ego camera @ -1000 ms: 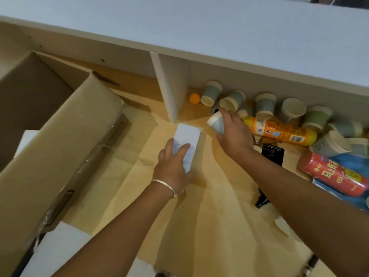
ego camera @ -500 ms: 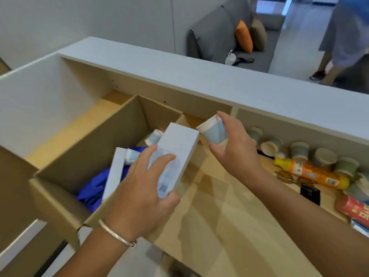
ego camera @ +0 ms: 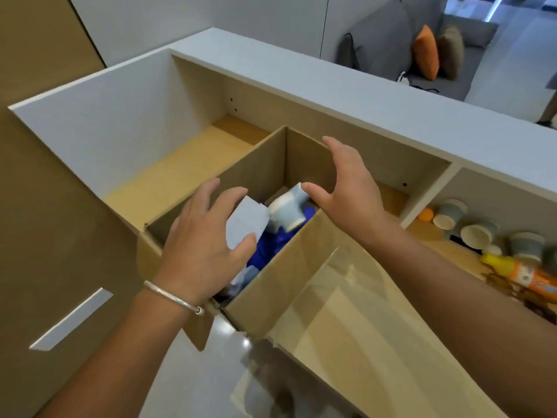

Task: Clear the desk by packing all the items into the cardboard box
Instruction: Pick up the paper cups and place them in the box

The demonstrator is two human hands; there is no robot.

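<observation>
The open cardboard box (ego camera: 286,270) stands in the desk's left bay. My left hand (ego camera: 199,245) hangs over its near corner, gripping a small white box (ego camera: 245,221) between thumb and fingers. My right hand (ego camera: 349,191) hovers over the far right side of the opening with its fingers spread and nothing held. Just below its thumb, a pale blue paper cup (ego camera: 286,211) lies tilted inside the cardboard box, on top of something dark blue (ego camera: 271,248).
On the desk to the right lie several paper cups (ego camera: 476,233), an orange ball (ego camera: 425,214) and a yellow-orange bottle (ego camera: 524,273). A grey shelf (ego camera: 361,95) overhangs the back of the desk. Behind it stands a sofa (ego camera: 422,55).
Both hands moved left from the desk to above the cardboard box. My right hand let go of the paper cup, which now lies in the box. My left hand still holds the white box.
</observation>
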